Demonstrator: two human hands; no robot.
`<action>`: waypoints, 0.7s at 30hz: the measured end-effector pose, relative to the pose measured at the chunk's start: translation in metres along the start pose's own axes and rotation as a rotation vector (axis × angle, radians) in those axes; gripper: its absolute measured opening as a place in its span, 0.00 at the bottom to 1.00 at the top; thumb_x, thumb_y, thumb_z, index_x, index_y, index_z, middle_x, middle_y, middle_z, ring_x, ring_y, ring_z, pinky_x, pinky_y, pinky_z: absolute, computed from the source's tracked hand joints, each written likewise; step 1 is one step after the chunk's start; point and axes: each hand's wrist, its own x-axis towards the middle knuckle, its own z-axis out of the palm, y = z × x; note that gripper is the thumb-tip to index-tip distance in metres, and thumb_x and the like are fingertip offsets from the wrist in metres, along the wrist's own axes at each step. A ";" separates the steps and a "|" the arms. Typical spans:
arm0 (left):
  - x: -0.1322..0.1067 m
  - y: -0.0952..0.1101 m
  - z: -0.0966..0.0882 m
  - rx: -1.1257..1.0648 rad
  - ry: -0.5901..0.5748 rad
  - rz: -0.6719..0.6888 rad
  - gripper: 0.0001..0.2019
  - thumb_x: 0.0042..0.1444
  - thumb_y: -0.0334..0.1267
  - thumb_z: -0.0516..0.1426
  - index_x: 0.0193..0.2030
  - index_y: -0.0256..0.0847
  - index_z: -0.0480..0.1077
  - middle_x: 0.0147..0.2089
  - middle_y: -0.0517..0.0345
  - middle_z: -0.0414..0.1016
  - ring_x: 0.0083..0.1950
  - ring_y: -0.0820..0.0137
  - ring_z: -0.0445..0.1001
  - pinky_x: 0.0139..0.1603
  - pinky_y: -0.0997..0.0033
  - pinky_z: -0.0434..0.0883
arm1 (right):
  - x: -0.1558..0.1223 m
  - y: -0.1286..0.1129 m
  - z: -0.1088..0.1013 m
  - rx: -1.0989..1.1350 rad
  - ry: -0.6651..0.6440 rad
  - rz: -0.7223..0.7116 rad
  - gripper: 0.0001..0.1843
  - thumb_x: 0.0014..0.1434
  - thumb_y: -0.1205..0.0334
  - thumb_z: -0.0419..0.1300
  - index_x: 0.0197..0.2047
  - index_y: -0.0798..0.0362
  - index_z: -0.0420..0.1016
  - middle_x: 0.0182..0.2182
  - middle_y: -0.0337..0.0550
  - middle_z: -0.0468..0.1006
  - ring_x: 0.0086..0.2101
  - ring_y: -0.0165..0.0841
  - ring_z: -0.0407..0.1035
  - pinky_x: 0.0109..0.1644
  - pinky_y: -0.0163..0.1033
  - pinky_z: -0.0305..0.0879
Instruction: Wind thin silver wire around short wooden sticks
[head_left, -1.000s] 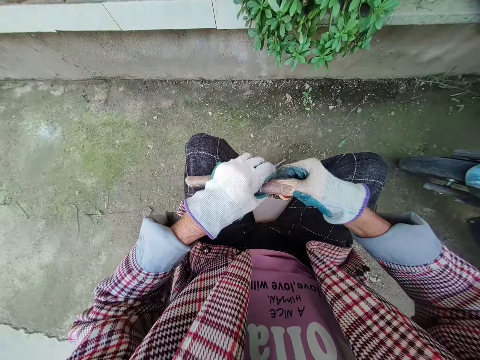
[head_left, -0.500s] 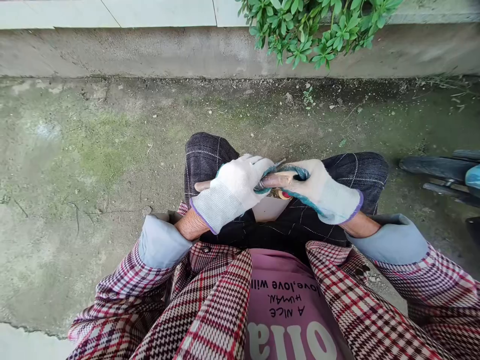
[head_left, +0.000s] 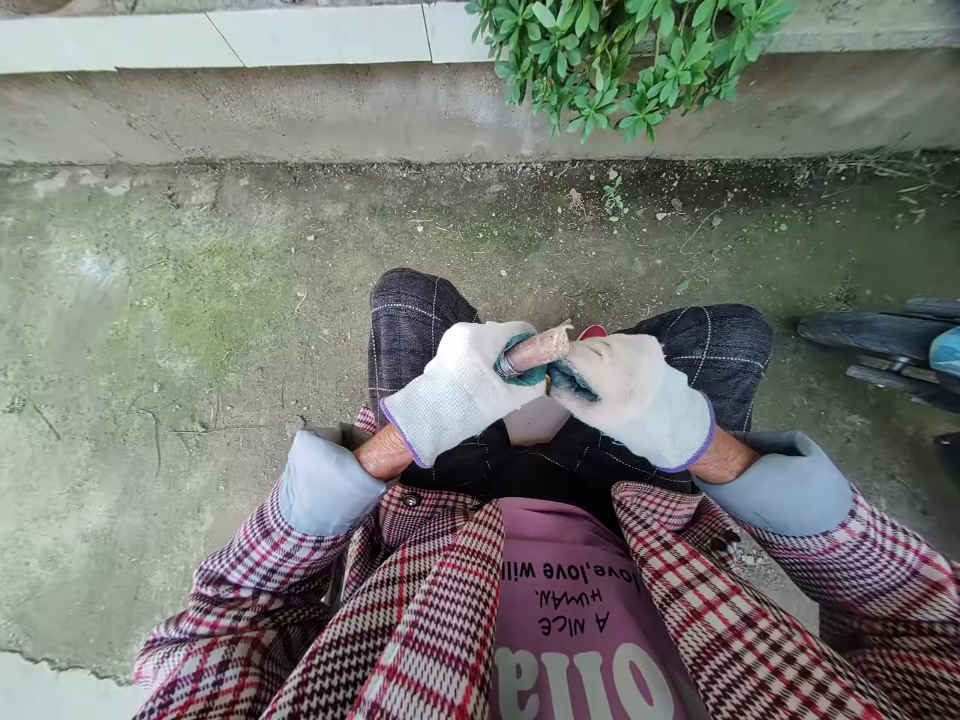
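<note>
My left hand (head_left: 480, 370), in a white knit glove with a green palm, is closed around a short brown wooden stick (head_left: 541, 350). Silvery wire (head_left: 508, 366) seems to be wound round the stick where it leaves my grip. The stick's frayed end points up and to the right. Close beside that end is my right hand (head_left: 622, 385), gloved the same way, with its fingers curled. A red piece with a pale edge (head_left: 592, 332) shows just beyond the right hand; what that hand grips is mostly hidden. Both hands are above my lap.
My knees, in dark checked trousers (head_left: 420, 300), are spread under the hands. Ahead runs a low concrete wall (head_left: 300, 115) with white tiles on top, and a green shrub (head_left: 637, 60) hangs over it. A dark wheeled object (head_left: 870, 335) stands at the right.
My right hand has turned over and come off the stick's end, which now shows fully. The stick has tilted upward in my left hand. The red piece now appears beyond the right hand.
</note>
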 end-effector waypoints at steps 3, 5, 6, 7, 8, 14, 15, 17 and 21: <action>-0.003 0.005 -0.002 -0.123 0.021 0.003 0.14 0.59 0.38 0.61 0.26 0.40 0.63 0.25 0.67 0.61 0.29 0.76 0.59 0.29 0.72 0.57 | -0.004 -0.001 -0.006 0.043 0.066 -0.018 0.11 0.67 0.62 0.58 0.34 0.51 0.79 0.27 0.47 0.82 0.29 0.42 0.76 0.34 0.45 0.62; -0.003 0.006 -0.003 -0.155 0.023 0.004 0.15 0.59 0.39 0.61 0.25 0.40 0.61 0.25 0.67 0.59 0.29 0.76 0.57 0.29 0.72 0.56 | -0.007 -0.001 -0.010 0.107 0.064 0.012 0.11 0.68 0.63 0.57 0.35 0.50 0.79 0.28 0.47 0.82 0.29 0.42 0.75 0.35 0.46 0.63; -0.003 0.006 -0.004 -0.149 0.021 0.010 0.15 0.59 0.40 0.61 0.25 0.40 0.61 0.25 0.67 0.59 0.29 0.76 0.57 0.28 0.72 0.56 | -0.008 -0.001 -0.011 0.139 0.052 0.020 0.12 0.69 0.63 0.57 0.35 0.49 0.79 0.28 0.48 0.82 0.30 0.42 0.75 0.36 0.47 0.64; -0.003 0.006 -0.004 -0.135 0.018 0.019 0.15 0.59 0.40 0.61 0.25 0.40 0.62 0.25 0.66 0.59 0.29 0.76 0.57 0.28 0.72 0.56 | -0.008 -0.001 -0.012 0.165 0.044 0.020 0.12 0.69 0.62 0.57 0.35 0.49 0.79 0.28 0.48 0.82 0.29 0.43 0.75 0.36 0.47 0.64; -0.003 0.007 -0.004 -0.118 0.015 0.024 0.15 0.58 0.41 0.61 0.25 0.40 0.63 0.25 0.66 0.59 0.29 0.76 0.58 0.28 0.72 0.56 | -0.009 -0.002 -0.012 0.182 0.043 0.015 0.12 0.69 0.62 0.57 0.35 0.48 0.78 0.28 0.48 0.81 0.29 0.43 0.74 0.35 0.47 0.63; -0.006 0.018 -0.006 -0.234 0.030 -0.090 0.13 0.54 0.39 0.62 0.25 0.40 0.64 0.25 0.64 0.62 0.29 0.75 0.60 0.27 0.73 0.58 | -0.004 -0.009 -0.015 0.170 0.163 0.013 0.12 0.68 0.60 0.58 0.31 0.49 0.75 0.23 0.46 0.76 0.26 0.40 0.71 0.32 0.47 0.56; -0.006 0.019 -0.007 -0.279 0.028 -0.123 0.11 0.53 0.38 0.63 0.25 0.40 0.65 0.26 0.63 0.64 0.29 0.74 0.62 0.28 0.73 0.59 | -0.004 -0.010 -0.014 0.152 0.162 -0.004 0.12 0.67 0.59 0.58 0.31 0.49 0.75 0.23 0.46 0.76 0.25 0.40 0.70 0.31 0.47 0.55; -0.005 0.018 -0.007 -0.347 -0.003 -0.193 0.08 0.50 0.37 0.63 0.27 0.39 0.69 0.27 0.61 0.68 0.31 0.72 0.66 0.28 0.73 0.62 | -0.003 -0.010 -0.011 0.119 0.138 -0.050 0.11 0.66 0.58 0.58 0.31 0.49 0.76 0.24 0.46 0.78 0.25 0.38 0.69 0.31 0.46 0.52; 0.003 0.002 -0.005 -0.475 -0.144 -0.294 0.05 0.45 0.36 0.62 0.27 0.38 0.73 0.26 0.60 0.71 0.28 0.73 0.68 0.28 0.73 0.65 | -0.007 -0.002 -0.002 0.327 0.107 0.039 0.08 0.62 0.61 0.59 0.31 0.50 0.75 0.23 0.40 0.77 0.24 0.32 0.66 0.30 0.41 0.54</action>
